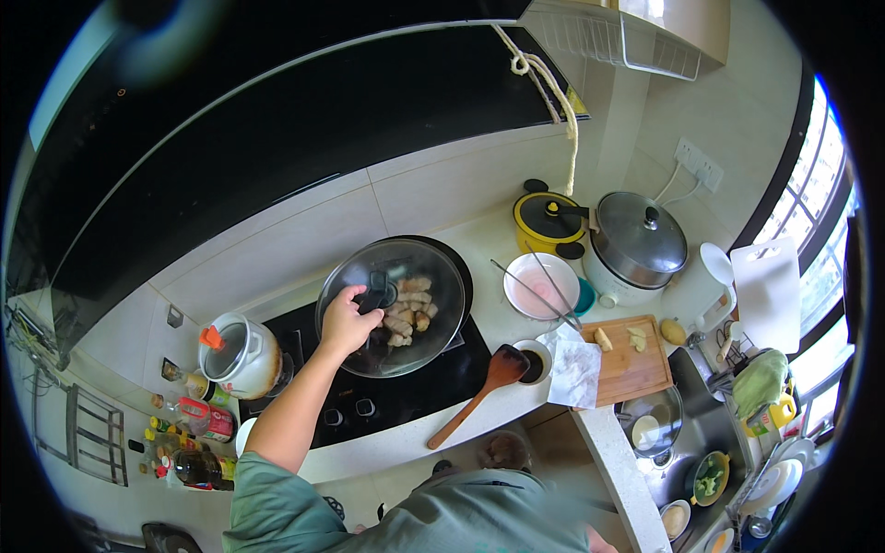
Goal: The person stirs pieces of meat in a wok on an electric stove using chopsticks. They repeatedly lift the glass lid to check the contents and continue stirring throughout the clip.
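A glass lid point(359, 345) covers a dark pan on the black cooktop. Through the glass, browned meat pieces point(413, 304) show in the pan. My left hand point(350, 319) is at the lid's black knob point(378, 292), thumb and fingers around its near side; how firmly they grip is hard to tell. Out of view is my right hand. Before me, at the counter's front edge, a wooden spatula point(477, 397) rests with its darkened blade on a cup of dark liquid point(534, 366). A crumpled paper towel point(575, 372) lies beside the cup.
At the left stand a white pot point(238, 359) and several bottles point(207, 418). To the right are a pink-white bowl with metal chopsticks point(541, 283), a yellow pot point(536, 238), an electric cooker point(619, 276), a wooden cutting board point(639, 370) with ginger, and a sink point(691, 422) holding dishes.
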Demonstrator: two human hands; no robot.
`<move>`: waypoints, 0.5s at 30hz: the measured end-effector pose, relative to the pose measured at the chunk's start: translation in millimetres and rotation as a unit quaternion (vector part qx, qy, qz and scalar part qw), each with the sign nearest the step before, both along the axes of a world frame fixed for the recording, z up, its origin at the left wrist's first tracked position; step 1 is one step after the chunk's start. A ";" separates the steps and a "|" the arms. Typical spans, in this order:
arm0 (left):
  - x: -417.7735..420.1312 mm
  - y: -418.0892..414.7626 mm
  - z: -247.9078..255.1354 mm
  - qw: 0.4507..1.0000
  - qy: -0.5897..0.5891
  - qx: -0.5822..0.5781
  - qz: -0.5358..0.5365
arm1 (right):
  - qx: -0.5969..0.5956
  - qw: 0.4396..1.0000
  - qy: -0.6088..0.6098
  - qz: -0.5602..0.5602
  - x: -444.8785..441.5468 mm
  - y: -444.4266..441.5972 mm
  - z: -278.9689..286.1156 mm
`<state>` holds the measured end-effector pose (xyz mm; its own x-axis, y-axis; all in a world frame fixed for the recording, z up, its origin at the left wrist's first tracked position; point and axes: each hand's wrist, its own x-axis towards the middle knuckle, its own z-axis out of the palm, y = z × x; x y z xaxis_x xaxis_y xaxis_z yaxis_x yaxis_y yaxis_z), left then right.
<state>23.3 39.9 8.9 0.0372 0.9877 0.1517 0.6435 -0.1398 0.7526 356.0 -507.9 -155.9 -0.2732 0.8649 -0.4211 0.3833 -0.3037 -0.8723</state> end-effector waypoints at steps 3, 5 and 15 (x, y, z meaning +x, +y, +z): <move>-2.2 5.4 -6.8 1.000 0.005 0.013 0.004 | -0.002 1.000 0.006 0.002 -1.1 -3.2 -5.0; -2.8 6.8 -9.2 1.000 0.008 0.015 0.006 | -0.004 1.000 0.009 0.003 -2.7 -5.5 -7.4; -0.9 12.4 -9.7 1.000 0.007 -0.030 0.005 | -0.007 1.000 0.014 0.001 -11.8 -13.5 -10.2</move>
